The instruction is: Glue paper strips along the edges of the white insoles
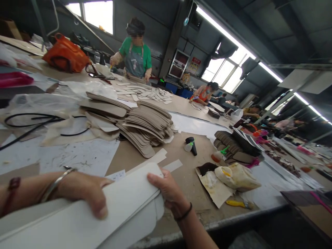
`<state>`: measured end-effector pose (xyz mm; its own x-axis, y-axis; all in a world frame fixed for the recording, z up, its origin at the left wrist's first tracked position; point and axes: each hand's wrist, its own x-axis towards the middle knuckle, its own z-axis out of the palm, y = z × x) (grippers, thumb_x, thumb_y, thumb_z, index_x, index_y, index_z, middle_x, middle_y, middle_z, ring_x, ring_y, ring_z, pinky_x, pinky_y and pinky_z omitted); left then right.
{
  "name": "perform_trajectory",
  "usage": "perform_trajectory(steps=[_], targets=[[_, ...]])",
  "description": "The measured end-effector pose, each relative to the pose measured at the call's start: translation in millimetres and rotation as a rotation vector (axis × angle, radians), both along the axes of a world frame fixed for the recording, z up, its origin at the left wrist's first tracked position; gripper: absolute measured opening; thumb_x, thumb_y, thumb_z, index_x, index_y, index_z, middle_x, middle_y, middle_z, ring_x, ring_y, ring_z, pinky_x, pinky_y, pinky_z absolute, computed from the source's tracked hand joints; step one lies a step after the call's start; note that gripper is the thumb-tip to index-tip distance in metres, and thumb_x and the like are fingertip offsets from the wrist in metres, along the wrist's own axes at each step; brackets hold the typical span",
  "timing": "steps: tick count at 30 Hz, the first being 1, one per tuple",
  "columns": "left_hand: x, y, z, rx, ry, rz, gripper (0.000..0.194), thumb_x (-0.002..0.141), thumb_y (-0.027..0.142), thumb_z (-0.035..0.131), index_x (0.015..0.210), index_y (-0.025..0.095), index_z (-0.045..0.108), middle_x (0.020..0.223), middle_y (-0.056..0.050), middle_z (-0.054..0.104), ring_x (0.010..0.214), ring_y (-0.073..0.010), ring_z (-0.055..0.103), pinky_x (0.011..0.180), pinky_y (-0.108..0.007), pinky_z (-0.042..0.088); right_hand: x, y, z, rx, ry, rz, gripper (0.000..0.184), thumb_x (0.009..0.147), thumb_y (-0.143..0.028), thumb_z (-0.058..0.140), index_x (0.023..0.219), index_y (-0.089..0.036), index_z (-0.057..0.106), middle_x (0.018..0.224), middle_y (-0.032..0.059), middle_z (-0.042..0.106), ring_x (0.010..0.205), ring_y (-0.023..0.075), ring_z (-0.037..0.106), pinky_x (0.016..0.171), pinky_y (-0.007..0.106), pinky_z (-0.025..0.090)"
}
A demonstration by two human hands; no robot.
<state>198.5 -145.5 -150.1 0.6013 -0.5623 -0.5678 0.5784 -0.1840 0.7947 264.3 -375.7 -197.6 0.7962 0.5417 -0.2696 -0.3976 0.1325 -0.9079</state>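
Observation:
A stack of long white sheets with rounded ends point(124, 200) lies slanted across the near edge of the table, held between both hands. My left hand point(83, 193) is closed over its upper side, thumb lying on the top sheet and the other fingers hidden behind. At the far rounded end, my right hand point(168, 188) pinches the stack, thumb on top and fingers underneath. The lower sheets are fanned out a little toward me. Just beyond the stack lie narrow pale strips point(172, 166) and a heap of brown-grey rounded pieces point(150, 124).
Right of my hands are a stained glue container point(237, 176), a yellow-handled brush point(238, 204), a small green-capped bottle point(219, 155) and a black cup-like object point(192, 145). Black cord point(33, 121) and plastic lie left. Across the table a person in a green shirt point(136, 57) stands near scattered strips.

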Motion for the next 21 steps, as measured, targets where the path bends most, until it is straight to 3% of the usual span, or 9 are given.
perform_trajectory(steps=[2, 5, 10, 15, 21], targets=[[20, 5, 10.6, -0.024, 0.070, -0.020, 0.058, 0.049, 0.026, 0.072, 0.104, 0.016, 0.059, 0.086, -0.007, 0.073, 0.070, -0.0268, 0.069, 0.060, -0.037, 0.056, 25, -14, 10.0, -0.019, -0.089, -0.097, 0.053, 0.051, -0.046, 0.087, 0.083, -0.011, 0.063, 0.068, 0.0013, 0.063, 0.055, 0.0097, 0.053, 0.050, 0.020, 0.041], [43, 20, 19.3, 0.082, -0.003, 0.092, 0.061, 0.050, 0.026, 0.072, 0.108, 0.016, 0.057, 0.085, -0.006, 0.074, 0.069, -0.0242, 0.069, 0.054, -0.029, 0.054, 58, -33, 22.6, -0.043, -0.211, -0.201, 0.051, 0.054, -0.044, 0.086, 0.084, -0.011, 0.063, 0.067, 0.0004, 0.062, 0.053, 0.0094, 0.051, 0.049, 0.020, 0.041], [63, 31, 6.4, 0.195, -0.261, 0.296, 0.053, 0.062, 0.036, 0.070, 0.108, 0.015, 0.054, 0.090, -0.007, 0.074, 0.072, -0.0230, 0.069, 0.055, -0.027, 0.054, 98, -55, 28.2, -0.097, -0.407, -0.316, 0.047, 0.060, -0.044, 0.082, 0.088, -0.013, 0.063, 0.072, 0.0010, 0.063, 0.058, 0.0117, 0.053, 0.054, 0.022, 0.045], [79, 14, -25.3, 0.383, -0.708, 0.461, 0.051, 0.064, 0.046, 0.066, 0.103, 0.016, 0.053, 0.099, -0.005, 0.070, 0.093, -0.0243, 0.065, 0.078, -0.034, 0.055, 123, -76, 7.0, -0.210, -0.675, -0.378, 0.043, 0.069, -0.045, 0.075, 0.097, -0.014, 0.065, 0.082, 0.0039, 0.064, 0.070, 0.0158, 0.056, 0.064, 0.027, 0.048], [92, 0, -94.8, 0.599, -0.899, 0.506, 0.042, 0.062, 0.047, 0.057, 0.093, 0.019, 0.059, 0.081, -0.003, 0.066, 0.078, -0.0237, 0.062, 0.079, -0.036, 0.049, 113, -92, -45.1, -0.559, -0.742, -0.067, 0.045, 0.075, -0.045, 0.068, 0.108, -0.015, 0.065, 0.103, 0.0084, 0.067, 0.092, 0.0236, 0.060, 0.083, 0.035, 0.048]])
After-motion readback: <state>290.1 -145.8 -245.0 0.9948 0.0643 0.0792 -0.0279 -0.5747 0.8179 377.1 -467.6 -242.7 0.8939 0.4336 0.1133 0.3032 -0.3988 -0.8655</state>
